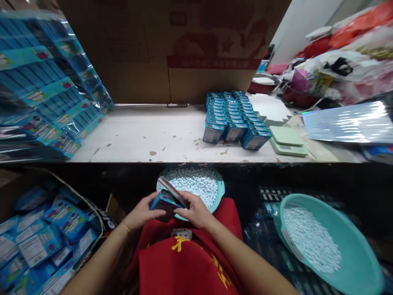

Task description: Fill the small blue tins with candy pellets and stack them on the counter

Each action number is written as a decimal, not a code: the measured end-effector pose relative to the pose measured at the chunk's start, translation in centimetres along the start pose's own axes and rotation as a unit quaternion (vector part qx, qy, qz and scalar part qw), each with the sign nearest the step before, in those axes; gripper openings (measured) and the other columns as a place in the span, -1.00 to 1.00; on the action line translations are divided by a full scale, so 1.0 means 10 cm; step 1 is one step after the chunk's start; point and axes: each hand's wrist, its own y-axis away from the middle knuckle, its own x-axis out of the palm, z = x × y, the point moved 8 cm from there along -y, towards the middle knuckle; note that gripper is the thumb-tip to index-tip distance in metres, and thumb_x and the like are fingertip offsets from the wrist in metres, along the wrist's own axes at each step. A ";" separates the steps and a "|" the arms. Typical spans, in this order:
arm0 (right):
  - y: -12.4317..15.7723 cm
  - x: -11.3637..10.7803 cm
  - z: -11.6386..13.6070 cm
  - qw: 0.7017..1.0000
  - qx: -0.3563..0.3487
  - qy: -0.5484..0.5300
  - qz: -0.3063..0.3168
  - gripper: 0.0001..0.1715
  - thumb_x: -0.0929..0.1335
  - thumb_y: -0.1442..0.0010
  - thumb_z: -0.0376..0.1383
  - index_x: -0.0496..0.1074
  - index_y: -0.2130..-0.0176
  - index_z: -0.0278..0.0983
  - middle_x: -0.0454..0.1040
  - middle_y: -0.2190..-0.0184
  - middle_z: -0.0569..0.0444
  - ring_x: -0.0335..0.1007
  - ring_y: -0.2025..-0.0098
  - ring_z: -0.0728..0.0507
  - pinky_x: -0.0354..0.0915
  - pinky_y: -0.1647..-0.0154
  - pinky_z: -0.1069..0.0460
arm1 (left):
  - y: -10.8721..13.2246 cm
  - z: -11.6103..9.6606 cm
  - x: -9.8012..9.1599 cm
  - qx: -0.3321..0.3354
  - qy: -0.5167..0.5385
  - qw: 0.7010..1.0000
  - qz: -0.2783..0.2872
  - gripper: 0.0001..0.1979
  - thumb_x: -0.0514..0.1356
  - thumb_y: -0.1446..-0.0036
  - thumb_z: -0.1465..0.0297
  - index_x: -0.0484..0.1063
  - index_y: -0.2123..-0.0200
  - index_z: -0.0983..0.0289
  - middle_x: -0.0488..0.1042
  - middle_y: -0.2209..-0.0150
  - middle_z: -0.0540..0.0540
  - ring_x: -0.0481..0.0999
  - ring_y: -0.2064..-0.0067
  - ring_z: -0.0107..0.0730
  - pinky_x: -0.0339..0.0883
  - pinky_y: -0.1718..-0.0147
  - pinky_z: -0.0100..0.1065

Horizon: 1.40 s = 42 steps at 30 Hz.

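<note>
My left hand is closed round a small blue printed box, held low over my lap. My right hand grips a long, narrow silver-grey piece that slants up from the box's near side; whether it is a foil packet or a metal tool I cannot make out. The fingers of the right hand also come close to the box. Just behind both hands, a turquoise basin holds many small pale pellets, partly covered by the hands and the silver piece.
Rows of blue boxes stand on the white shelf, beside a pale green scale. Wrapped box stacks rise at left above a carton of blue boxes. Another turquoise basin with pellets lies right. A large cardboard box stands behind.
</note>
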 end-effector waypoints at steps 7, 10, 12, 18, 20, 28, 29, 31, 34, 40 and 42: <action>0.21 -0.76 -0.50 0.981 0.185 -0.018 -0.063 -0.66 0.29 0.02 -0.16 0.40 0.27 -0.32 0.25 0.69 0.22 0.05 0.69 0.09 -0.01 0.70 0.16 | -0.10 0.19 -0.04 -0.057 0.146 0.986 -0.048 -0.56 0.28 0.21 0.38 0.35 0.16 0.27 0.50 0.24 0.13 0.49 0.26 -0.23 0.33 0.22 -0.23; 0.24 -0.86 -0.57 0.974 0.190 -0.081 -0.095 -0.66 0.31 0.05 -0.13 0.37 0.30 -0.31 0.18 0.72 0.27 -0.02 0.72 0.11 -0.08 0.73 0.17 | -0.12 0.37 0.14 -0.126 0.223 0.966 0.031 -0.58 0.28 0.21 0.37 0.37 0.18 0.29 0.51 0.28 0.14 0.50 0.31 -0.25 0.34 0.27 -0.28; 0.20 -0.74 -0.63 0.964 0.188 -0.136 -0.129 -0.65 0.31 0.06 -0.08 0.33 0.34 -0.28 0.17 0.71 0.29 -0.02 0.73 0.11 -0.10 0.74 0.17 | -0.13 0.46 0.36 -0.168 0.239 0.952 0.093 -0.63 0.27 0.20 0.33 0.41 0.24 0.32 0.52 0.34 0.15 0.51 0.34 -0.24 0.34 0.28 -0.29; 0.24 -0.21 -1.02 0.904 0.198 -0.259 -0.276 -0.64 0.31 0.12 -0.03 0.22 0.48 -0.26 0.21 0.65 0.24 0.08 0.64 0.07 0.05 0.65 0.15 | -0.16 0.37 0.64 -0.095 0.022 0.993 0.059 -0.60 0.18 0.07 0.27 0.38 0.12 0.25 0.48 0.20 0.14 0.44 0.15 -0.19 0.24 0.11 -0.25; 0.34 -0.12 -1.11 0.887 0.222 -0.281 -0.292 -0.65 0.28 0.08 -0.02 0.20 0.45 -0.24 0.16 0.66 0.25 0.05 0.65 0.06 0.03 0.66 0.14 | -0.10 0.23 0.55 -0.046 -0.104 0.993 0.023 -0.64 0.17 0.08 0.28 0.41 0.14 0.21 0.44 0.11 0.10 0.36 0.04 -0.17 0.14 0.02 -0.28; 0.20 -0.16 -0.74 0.960 0.143 -0.097 -0.222 -0.79 0.24 -0.02 -0.16 0.32 0.44 -0.26 0.24 0.58 0.19 0.13 0.50 0.02 0.13 0.49 0.13 | 0.02 -0.04 0.49 0.014 -0.251 0.968 0.028 -0.22 0.32 0.39 0.39 0.22 -0.04 0.11 0.31 -0.02 0.11 0.24 -0.05 0.00 0.04 -0.04 -0.20; 0.16 -0.13 -0.70 0.968 0.137 -0.078 -0.197 -0.80 0.24 -0.02 -0.18 0.35 0.43 -0.26 0.27 0.57 0.18 0.15 0.50 0.02 0.13 0.50 0.13 | 0.00 -0.03 0.54 0.024 -0.249 0.968 0.034 -0.19 0.32 0.41 0.40 0.21 -0.05 0.11 0.28 -0.04 0.12 0.23 -0.06 0.00 0.04 -0.05 -0.20; 0.14 -0.11 -0.65 0.979 0.130 -0.056 -0.147 -0.79 0.25 -0.01 -0.22 0.40 0.37 -0.25 0.33 0.49 0.15 0.18 0.49 0.01 0.13 0.52 0.13 | -0.03 0.01 0.62 0.038 -0.234 0.970 0.053 -0.18 0.32 0.42 0.42 0.21 -0.04 0.13 0.29 -0.03 0.13 0.25 -0.04 -0.01 0.08 -0.03 -0.20; 0.24 -0.30 -0.65 0.984 0.146 -0.025 -0.100 -0.72 0.24 0.01 -0.26 0.43 0.27 -0.23 0.40 0.41 0.12 0.22 0.52 0.01 0.15 0.55 0.12 | -0.07 0.10 0.52 0.029 -0.188 0.981 0.044 -0.28 0.30 0.36 0.41 0.25 -0.01 0.16 0.38 0.06 0.12 0.35 0.05 -0.06 0.19 0.05 -0.21; 0.59 -1.31 -0.65 0.909 0.170 0.365 -0.105 -0.69 0.18 -0.06 -0.33 0.46 0.29 -0.20 0.46 0.29 0.05 0.32 0.24 -0.12 0.15 0.25 0.04 | -0.31 0.33 -0.11 -0.051 0.061 0.995 -0.053 -0.49 0.24 0.26 0.37 0.36 0.13 0.34 0.47 0.17 0.18 0.44 0.15 -0.07 0.30 0.14 -0.16; 0.61 -1.46 -0.73 0.850 0.205 0.475 -0.095 -0.65 0.14 -0.10 -0.36 0.44 0.27 -0.15 0.45 0.27 0.05 0.32 0.23 -0.12 0.13 0.28 0.05 | -0.43 0.43 -0.16 -0.065 0.135 0.985 -0.082 -0.54 0.23 0.25 0.37 0.37 0.17 0.36 0.48 0.19 0.19 0.46 0.18 -0.08 0.33 0.16 -0.15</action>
